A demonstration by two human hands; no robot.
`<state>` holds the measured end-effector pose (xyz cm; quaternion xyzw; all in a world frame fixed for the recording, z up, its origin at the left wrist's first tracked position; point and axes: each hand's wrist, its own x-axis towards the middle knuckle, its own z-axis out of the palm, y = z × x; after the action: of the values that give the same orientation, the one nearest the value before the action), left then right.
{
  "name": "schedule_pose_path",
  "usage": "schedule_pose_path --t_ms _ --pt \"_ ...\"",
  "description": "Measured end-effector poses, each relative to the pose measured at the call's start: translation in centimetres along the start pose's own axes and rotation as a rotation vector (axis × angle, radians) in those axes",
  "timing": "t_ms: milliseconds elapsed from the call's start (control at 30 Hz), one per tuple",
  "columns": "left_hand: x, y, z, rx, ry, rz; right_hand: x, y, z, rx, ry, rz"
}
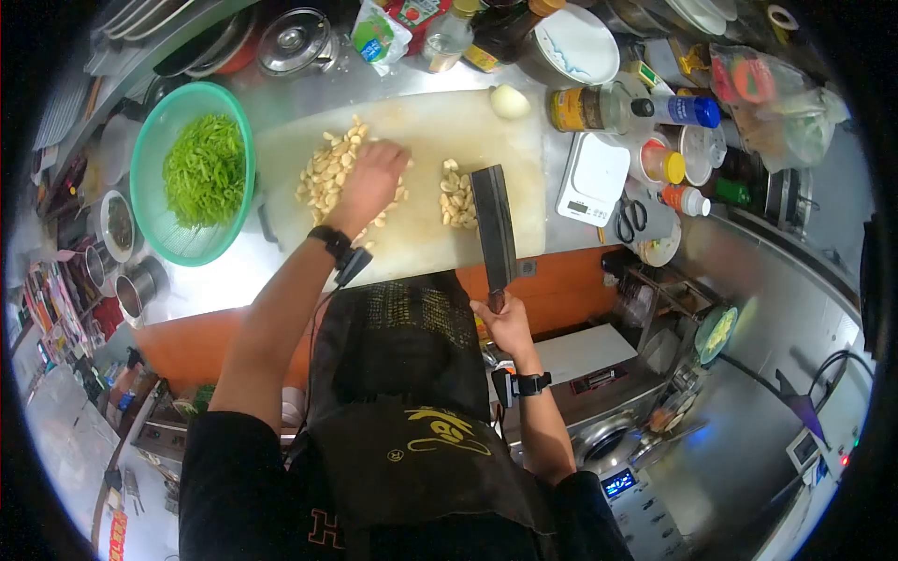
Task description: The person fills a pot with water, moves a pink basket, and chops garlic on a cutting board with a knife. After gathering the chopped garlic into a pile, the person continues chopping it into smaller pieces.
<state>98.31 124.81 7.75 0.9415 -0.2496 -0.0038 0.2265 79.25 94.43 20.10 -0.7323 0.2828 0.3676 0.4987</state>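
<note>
On a pale cutting board (440, 126) lies a large pile of whole garlic cloves (325, 178). My left hand (377, 173) is at the right side of this pile with its fingers bent down; whatever they may hold is hidden. My right hand (506, 323) is wrapped round the handle of a cleaver (494, 224), whose dark, broad blade points away from me over the board. Just left of the blade sits a smaller pile of garlic pieces (456, 198). A peeled onion (510, 102) rests near the board's far right corner.
A green colander (246, 178) with shredded green vegetable stands left of the board. On the right are a white scale (594, 178), scissors (630, 219) and several jars. Bottles, a lidded pot (296, 42) and a white bowl (576, 45) line the back.
</note>
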Motion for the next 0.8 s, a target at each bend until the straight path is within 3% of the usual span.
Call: schedule_pose_path --t_ms 167,367,467,700,800 --pt "-3.5 2.0 -0.4 -0.079 -0.112 0.126 1.2 1.6 1.1 -0.133 0.090 -0.192" --pt "-3.2 4.6 -2.0 -0.066 0.000 0.020 2.2 2.2 2.3 -0.352 0.171 -0.179" --pt "-3.6 4.1 0.7 0.009 0.042 -0.032 2.6 2.5 2.7 -0.363 0.148 -0.175" --pt "-3.9 1.4 -0.9 0.026 0.093 0.056 3.6 3.3 3.8 -0.572 0.271 -0.329" --pt "-2.4 1.8 -1.6 -0.077 0.199 -0.084 5.7 4.9 4.9 -0.640 0.305 -0.363"
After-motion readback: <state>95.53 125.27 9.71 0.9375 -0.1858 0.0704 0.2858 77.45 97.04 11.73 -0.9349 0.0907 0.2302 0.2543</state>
